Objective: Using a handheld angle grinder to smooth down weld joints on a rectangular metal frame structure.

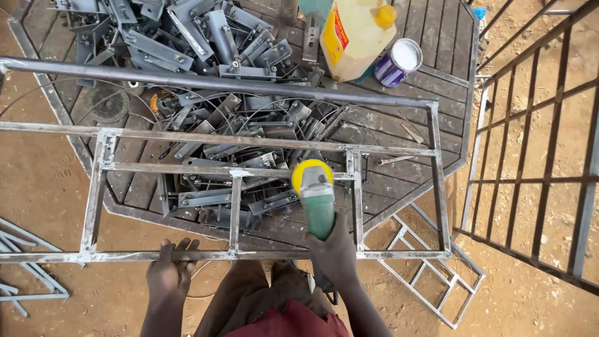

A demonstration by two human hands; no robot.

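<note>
in the head view the right hand [336,248] clenches a green angle grinder [315,196], its yellow guard at a welded joint near the frame's centre, while the left hand [170,269] grips the near rail of the welded steel frame [234,206]. this looks like weld-grinding, and the next pass calls for a firm brace. the frame, bare grey tube with bright joints, lies across the wooden table [437,56] over piled metal brackets [206,37].

Green grinder [318,203], yellow guard [312,167], grey frame [237,168]
</note>
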